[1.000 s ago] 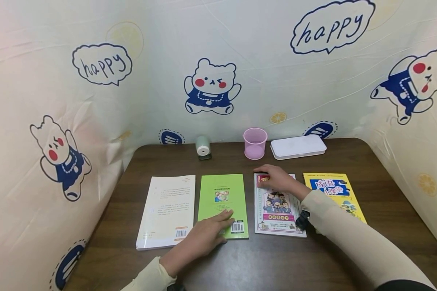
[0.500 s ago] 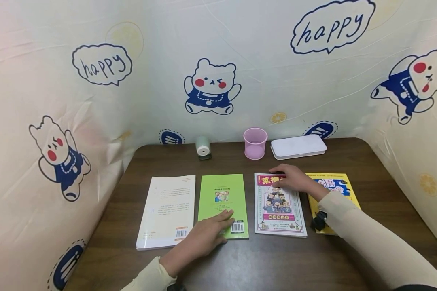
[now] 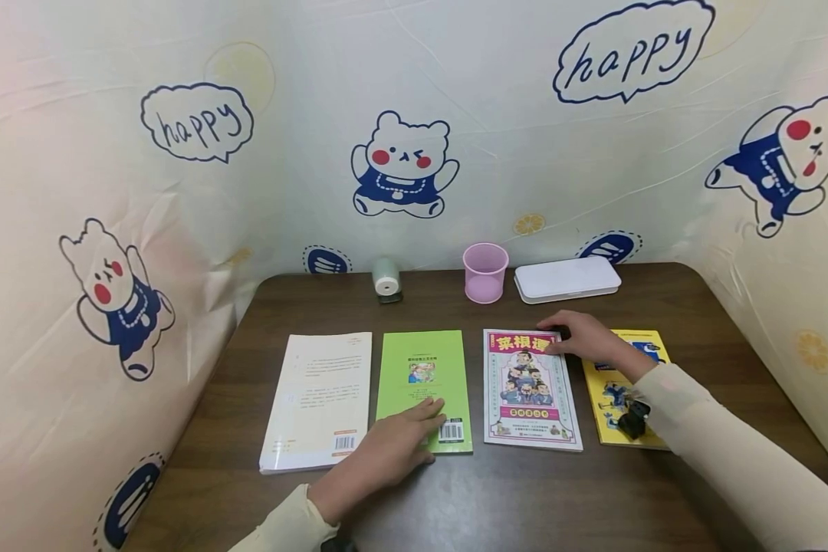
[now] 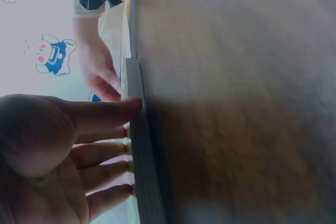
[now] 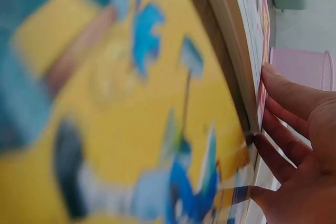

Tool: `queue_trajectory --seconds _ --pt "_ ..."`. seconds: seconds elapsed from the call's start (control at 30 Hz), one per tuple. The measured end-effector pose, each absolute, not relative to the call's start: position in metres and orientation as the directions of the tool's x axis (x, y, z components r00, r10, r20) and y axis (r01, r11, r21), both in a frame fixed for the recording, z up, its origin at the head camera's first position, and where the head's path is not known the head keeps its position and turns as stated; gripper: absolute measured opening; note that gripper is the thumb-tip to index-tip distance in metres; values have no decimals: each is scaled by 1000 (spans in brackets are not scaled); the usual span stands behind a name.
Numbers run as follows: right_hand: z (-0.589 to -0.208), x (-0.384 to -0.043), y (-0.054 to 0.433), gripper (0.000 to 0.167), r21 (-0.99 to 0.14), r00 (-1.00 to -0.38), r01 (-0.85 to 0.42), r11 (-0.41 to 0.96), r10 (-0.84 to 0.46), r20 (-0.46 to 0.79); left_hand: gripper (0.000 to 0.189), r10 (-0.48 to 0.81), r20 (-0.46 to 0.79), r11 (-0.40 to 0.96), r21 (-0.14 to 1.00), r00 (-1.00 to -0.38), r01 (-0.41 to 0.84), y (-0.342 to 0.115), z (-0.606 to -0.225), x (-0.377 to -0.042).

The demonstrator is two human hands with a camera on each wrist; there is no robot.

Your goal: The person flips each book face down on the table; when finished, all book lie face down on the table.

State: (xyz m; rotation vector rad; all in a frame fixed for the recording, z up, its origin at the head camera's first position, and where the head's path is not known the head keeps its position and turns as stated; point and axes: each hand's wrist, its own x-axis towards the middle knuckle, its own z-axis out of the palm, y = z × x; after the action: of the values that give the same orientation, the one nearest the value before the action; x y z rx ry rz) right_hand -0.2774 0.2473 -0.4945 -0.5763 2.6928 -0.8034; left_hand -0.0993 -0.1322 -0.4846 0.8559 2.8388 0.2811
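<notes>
My left hand (image 3: 395,448) rests on the lower part of a green book (image 3: 424,349), its fingers straight over the cover. In the left wrist view the thumb (image 4: 113,115) touches the book's near edge. My right hand (image 3: 586,337) is at the far right corner of a pink-and-white picture-covered book (image 3: 527,391). In the right wrist view its thumb (image 5: 289,90) touches that cover, while the fairly straight other fingers lie around the corner. A yellow book (image 3: 607,395) lies under the right forearm, partly hidden by wrist and sleeve.
At the far left of the row lies a thick white book (image 3: 317,395). Along the table's back edge stand a small pale green device (image 3: 386,277), a pink cup (image 3: 485,274) and a white flat case (image 3: 567,279). A printed cloth (image 3: 283,153) hangs behind.
My right hand has slid rightward along the far edge of the pink-and-white book, from its left corner to its right corner, uncovering the title. The left hand has stayed on the green book.
</notes>
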Motion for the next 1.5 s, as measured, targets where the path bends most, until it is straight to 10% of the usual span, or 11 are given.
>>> queue_trajectory --seconds 0.97,1.5 --pt "-499 -280 264 42 -554 -879 -313 772 -456 -138 92 608 -179 793 88 -774 603 -52 -502 -131" --pt "-500 -280 261 41 -566 -883 -304 767 -449 -135 75 617 -151 786 148 -772 600 -51 -498 -133"
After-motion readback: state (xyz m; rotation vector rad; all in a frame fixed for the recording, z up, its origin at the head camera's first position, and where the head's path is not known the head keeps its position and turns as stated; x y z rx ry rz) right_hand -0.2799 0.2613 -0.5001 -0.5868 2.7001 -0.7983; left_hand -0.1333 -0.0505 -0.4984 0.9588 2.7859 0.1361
